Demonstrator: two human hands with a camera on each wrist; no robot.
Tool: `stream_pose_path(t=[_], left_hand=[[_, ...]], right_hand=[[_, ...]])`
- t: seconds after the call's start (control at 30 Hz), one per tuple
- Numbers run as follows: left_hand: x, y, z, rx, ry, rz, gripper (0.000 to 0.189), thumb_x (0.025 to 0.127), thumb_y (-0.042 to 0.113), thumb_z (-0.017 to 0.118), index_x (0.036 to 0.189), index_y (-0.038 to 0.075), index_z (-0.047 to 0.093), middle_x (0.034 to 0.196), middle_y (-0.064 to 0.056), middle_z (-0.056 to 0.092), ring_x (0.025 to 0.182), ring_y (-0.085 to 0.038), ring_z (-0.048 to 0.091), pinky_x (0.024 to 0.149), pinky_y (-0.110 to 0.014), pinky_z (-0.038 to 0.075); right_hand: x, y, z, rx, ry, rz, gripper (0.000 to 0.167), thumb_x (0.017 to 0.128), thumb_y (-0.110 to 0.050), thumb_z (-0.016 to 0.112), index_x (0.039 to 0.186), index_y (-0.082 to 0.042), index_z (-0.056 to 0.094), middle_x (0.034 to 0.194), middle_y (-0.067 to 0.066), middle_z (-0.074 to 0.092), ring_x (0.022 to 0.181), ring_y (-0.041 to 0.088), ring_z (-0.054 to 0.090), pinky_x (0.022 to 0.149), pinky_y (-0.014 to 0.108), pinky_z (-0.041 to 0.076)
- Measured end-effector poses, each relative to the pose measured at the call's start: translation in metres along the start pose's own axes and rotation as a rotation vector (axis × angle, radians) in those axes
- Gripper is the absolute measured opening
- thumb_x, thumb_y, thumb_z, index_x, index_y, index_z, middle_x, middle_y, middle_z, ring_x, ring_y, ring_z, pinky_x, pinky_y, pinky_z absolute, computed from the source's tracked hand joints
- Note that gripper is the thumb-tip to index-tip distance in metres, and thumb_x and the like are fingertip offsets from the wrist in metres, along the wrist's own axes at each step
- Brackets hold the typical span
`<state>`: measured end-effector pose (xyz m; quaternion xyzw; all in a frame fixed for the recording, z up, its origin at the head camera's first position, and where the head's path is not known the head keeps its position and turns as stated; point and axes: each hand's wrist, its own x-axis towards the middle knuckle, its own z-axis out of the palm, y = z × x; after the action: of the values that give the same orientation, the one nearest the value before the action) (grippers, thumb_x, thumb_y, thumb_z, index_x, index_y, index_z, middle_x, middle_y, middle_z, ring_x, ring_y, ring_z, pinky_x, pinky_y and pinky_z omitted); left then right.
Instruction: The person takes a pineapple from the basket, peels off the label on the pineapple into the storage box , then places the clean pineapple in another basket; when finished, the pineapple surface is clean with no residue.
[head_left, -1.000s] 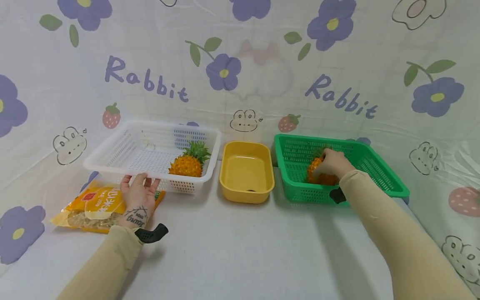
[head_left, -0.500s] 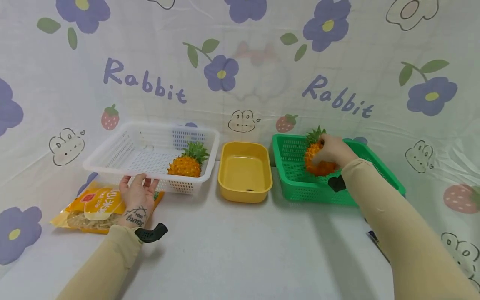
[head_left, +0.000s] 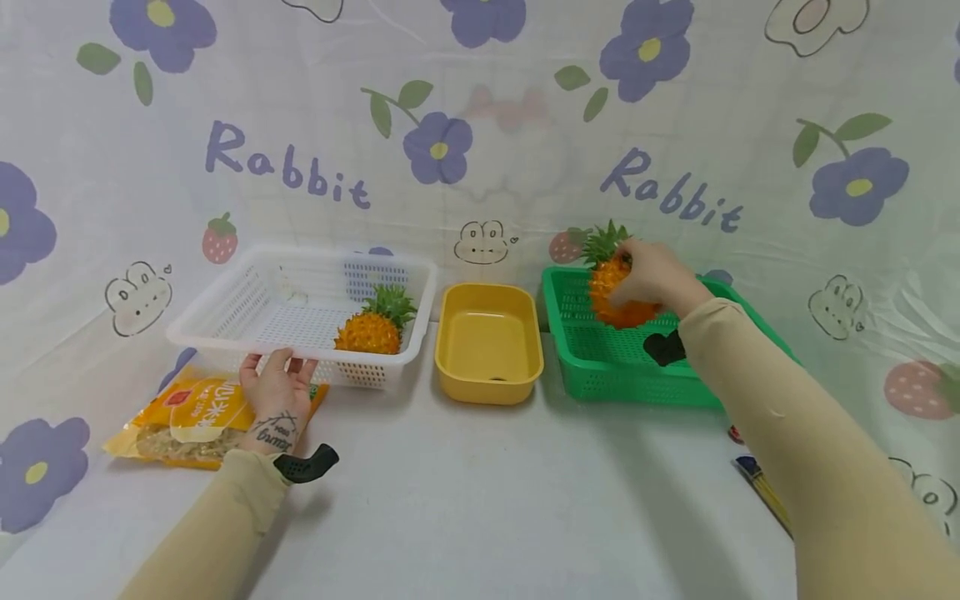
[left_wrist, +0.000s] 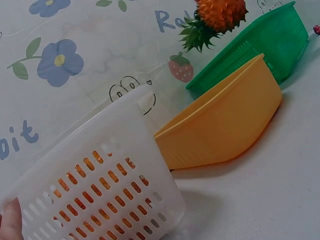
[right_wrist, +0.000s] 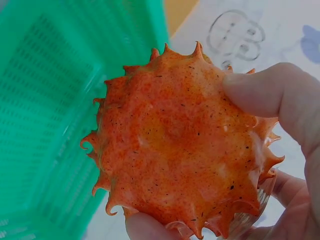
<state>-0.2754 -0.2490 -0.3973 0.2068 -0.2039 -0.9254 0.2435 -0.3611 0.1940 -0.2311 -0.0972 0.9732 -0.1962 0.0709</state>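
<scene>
In the head view, my right hand grips an orange, spiky toy-like pineapple with green leaves, held above the green basket. The right wrist view shows its knobbly orange base between thumb and fingers. My left hand holds the front rim of the white basket; some of its fingers are hidden by the rim. A second pineapple lies at the right end of the white basket, its orange body showing through the slots in the left wrist view.
A yellow tub stands between the two baskets. An orange-and-yellow food bag lies beside my left hand. A blue-ended slim packet and a small red item lie partly behind my right arm. A printed curtain hangs behind.
My right hand has lifted the pineapple up out of the green basket and a little to the left. My left hand stays at the white basket's rim.
</scene>
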Motion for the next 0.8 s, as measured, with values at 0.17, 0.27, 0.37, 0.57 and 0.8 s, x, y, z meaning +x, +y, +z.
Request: stream_pose_path(t=[0.17, 0.27, 0.37, 0.57, 0.8], left_hand=[[0.001, 0.000, 0.000, 0.010, 0.013, 0.004, 0.053, 0.087, -0.004, 0.056, 0.122, 0.027, 0.032, 0.134, -0.003, 0.038, 0.111, -0.024, 0.047, 0.080, -0.037, 0.053], [0.001, 0.000, 0.000, -0.003, 0.013, 0.000, 0.053, 0.087, -0.005, 0.056, 0.122, 0.027, 0.033, 0.133, -0.003, 0.038, 0.113, -0.025, 0.047, 0.082, -0.038, 0.052], [0.001, -0.001, 0.001, -0.009, 0.010, -0.005, 0.052, 0.087, -0.005, 0.055, 0.122, 0.027, 0.033, 0.133, -0.003, 0.038, 0.116, -0.025, 0.045, 0.082, -0.038, 0.052], [0.001, 0.001, 0.001, 0.010, 0.014, -0.012, 0.055, 0.086, -0.004, 0.058, 0.123, 0.028, 0.033, 0.136, -0.003, 0.037, 0.111, -0.023, 0.046, 0.077, -0.037, 0.054], [-0.002, 0.003, 0.001, 0.000, 0.006, -0.029, 0.055, 0.086, -0.003, 0.058, 0.122, 0.029, 0.033, 0.137, -0.002, 0.037, 0.117, -0.024, 0.045, 0.079, -0.038, 0.054]], right_hand=[[-0.004, -0.013, 0.000, -0.039, 0.013, -0.045, 0.078, 0.073, -0.017, 0.067, 0.140, -0.009, 0.030, 0.124, 0.024, 0.041, 0.077, 0.030, 0.052, 0.049, 0.036, 0.048], [-0.009, -0.021, 0.001, -0.055, 0.017, -0.063, 0.076, 0.072, -0.018, 0.068, 0.139, -0.011, 0.032, 0.125, 0.022, 0.040, 0.081, 0.030, 0.051, 0.053, 0.037, 0.049], [-0.014, -0.028, 0.002, -0.069, 0.020, -0.111, 0.074, 0.072, -0.018, 0.069, 0.137, -0.010, 0.034, 0.127, 0.021, 0.042, 0.089, 0.030, 0.050, 0.061, 0.038, 0.048], [-0.028, -0.049, 0.010, -0.114, 0.021, -0.232, 0.070, 0.071, -0.017, 0.073, 0.133, -0.011, 0.042, 0.125, 0.020, 0.043, 0.102, 0.033, 0.046, 0.078, 0.046, 0.045], [-0.062, -0.077, 0.036, -0.101, -0.046, -0.338, 0.075, 0.066, -0.018, 0.078, 0.132, -0.018, 0.043, 0.132, 0.017, 0.033, 0.104, 0.031, 0.048, 0.082, 0.046, 0.047]])
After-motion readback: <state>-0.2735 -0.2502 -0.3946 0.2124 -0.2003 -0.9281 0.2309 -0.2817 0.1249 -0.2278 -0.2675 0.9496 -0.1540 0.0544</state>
